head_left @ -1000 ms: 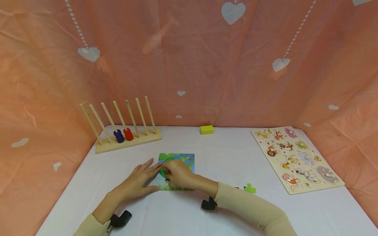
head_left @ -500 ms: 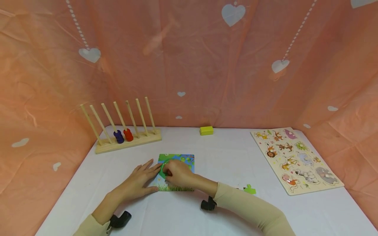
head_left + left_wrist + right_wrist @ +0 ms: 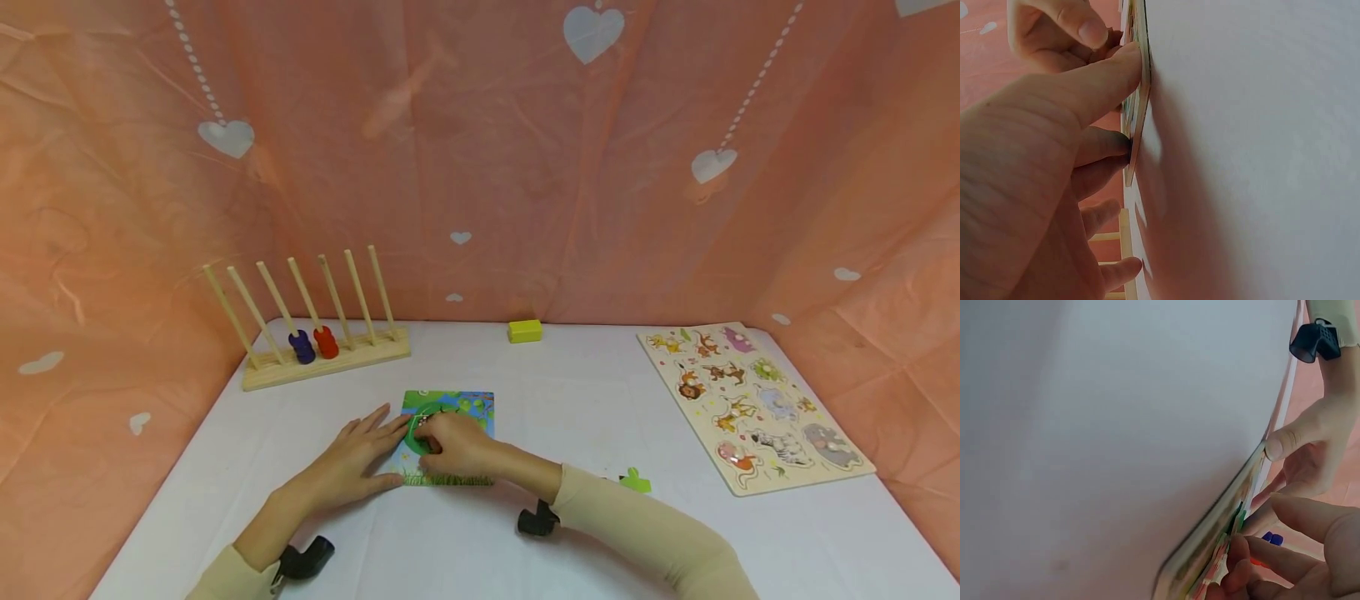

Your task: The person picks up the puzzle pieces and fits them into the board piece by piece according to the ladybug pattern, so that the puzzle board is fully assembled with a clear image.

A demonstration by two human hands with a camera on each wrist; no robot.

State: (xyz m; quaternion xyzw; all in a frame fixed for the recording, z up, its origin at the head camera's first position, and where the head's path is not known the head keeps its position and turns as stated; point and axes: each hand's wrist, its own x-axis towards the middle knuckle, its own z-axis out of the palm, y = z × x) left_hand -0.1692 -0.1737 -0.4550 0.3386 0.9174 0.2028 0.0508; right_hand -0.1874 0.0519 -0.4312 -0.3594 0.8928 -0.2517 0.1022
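Note:
A square picture puzzle board [image 3: 480, 479] with a grass strip and a round green shape [image 3: 417, 446] lies on the white table. My left hand [image 3: 348, 462] steadies its left side, fingers stretched out and thumb on the near corner. Over the board's middle, my right hand [image 3: 457, 443] presses down with its fingertips on the green part. In the right wrist view a green puzzle piece [image 3: 1239, 520] stands slightly proud of the board beside those fingertips. The right thumb [image 3: 1304, 514] is apart from the fingers. Part of the picture is hidden under the right hand.
A bright green puzzle piece [image 3: 636, 481] lies past the right forearm. At the back left stands a wooden peg rack [image 3: 352, 358] with purple and red beads. A yellow block [image 3: 525, 332] sits at the back, and an animal puzzle board [image 3: 720, 421] at the right.
My right hand has shifted slightly over the board, and its fingers and thumb have spread a little, showing more of the green part. The left hand has stayed in place.

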